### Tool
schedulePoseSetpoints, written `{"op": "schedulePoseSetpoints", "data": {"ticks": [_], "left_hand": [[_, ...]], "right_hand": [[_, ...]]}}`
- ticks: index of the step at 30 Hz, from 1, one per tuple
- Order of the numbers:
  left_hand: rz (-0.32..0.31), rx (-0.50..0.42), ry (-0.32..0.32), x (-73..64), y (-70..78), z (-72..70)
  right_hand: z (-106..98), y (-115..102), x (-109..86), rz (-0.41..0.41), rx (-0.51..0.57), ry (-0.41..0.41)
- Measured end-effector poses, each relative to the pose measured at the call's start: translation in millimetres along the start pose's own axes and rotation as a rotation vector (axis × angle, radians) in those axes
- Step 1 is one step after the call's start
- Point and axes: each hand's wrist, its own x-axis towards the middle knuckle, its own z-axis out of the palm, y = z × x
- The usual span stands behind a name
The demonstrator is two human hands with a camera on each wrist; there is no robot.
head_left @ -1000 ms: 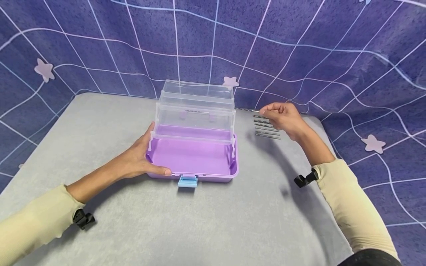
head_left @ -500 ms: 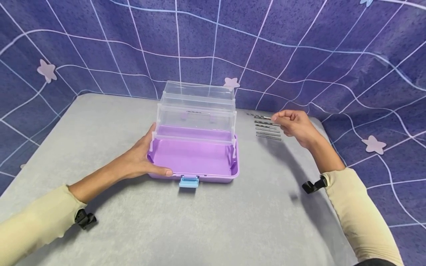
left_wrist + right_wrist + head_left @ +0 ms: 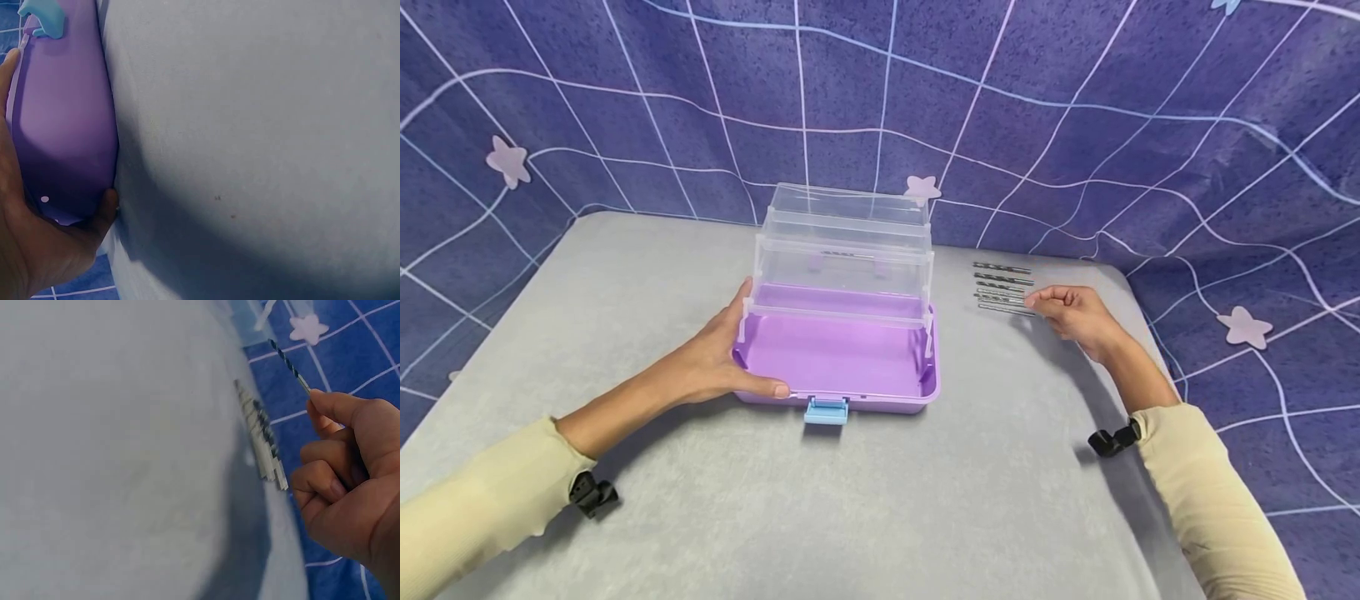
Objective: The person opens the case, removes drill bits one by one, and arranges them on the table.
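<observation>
My left hand (image 3: 715, 350) grips the left end of a purple toolbox (image 3: 931, 385), with the thumb along its front rim. In the left wrist view, fingers and thumb span the box's end wall (image 3: 69, 125). Clear stacked trays (image 3: 842, 287) stand raised over the toolbox's back. A drill bit (image 3: 847, 255) shows through one of them. At the right, my right hand (image 3: 1075, 317) pinches a drill bit (image 3: 287, 365) by its shank between thumb and forefinger, its fluted tip pointing away. Below it, several other drill bits (image 3: 259, 434) lie in a row on the table.
The grey table (image 3: 880, 500) runs up to a dark blue curtain (image 3: 662, 100) with grid lines and stars. A light blue latch (image 3: 826, 411) hangs from the toolbox's front. Black wrist mounts (image 3: 1114, 438) sit at both cuffs.
My right hand, with the drill bit pinched in it, has moved from beside the trays rightward and nearer, along the row of bits. The left hand stays on the toolbox.
</observation>
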Motion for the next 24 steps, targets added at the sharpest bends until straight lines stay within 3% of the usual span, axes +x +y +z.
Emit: {"op": "schedulePoseSetpoints", "data": {"ticks": [11, 24], "left_hand": [[-0.008, 0.002, 0.006, -0.2, -0.6, 0.9], [-0.005, 0.027, 0.003, 0.0, -1.1, 0.5]], "right_hand": [[-6, 32, 7.6, 0.034, 0.003, -0.027], [-11, 40, 13.4, 0.046, 0.018, -0.010]]}}
